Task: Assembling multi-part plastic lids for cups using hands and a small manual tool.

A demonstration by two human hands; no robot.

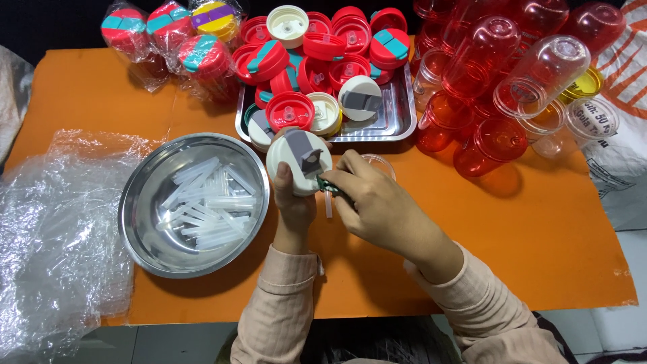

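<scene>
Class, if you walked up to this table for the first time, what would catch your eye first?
Probably the white lid with a grey flap, held at centre by the left hand while the right hand works at its edge. Behind it, a steel tray holds red lids; a steel bowl of clear straws sits left.

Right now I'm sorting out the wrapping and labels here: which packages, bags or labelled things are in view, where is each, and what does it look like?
Clear plastic bags of lids: far left of the orange table, holding red, teal and yellow lids.
Crumpled clear plastic sheet: left edge, beside the steel bowl.
Printed white sack: far right, orange and black print.
Clear round lid with print: right, by the red cups.
No screens or signs.
</scene>
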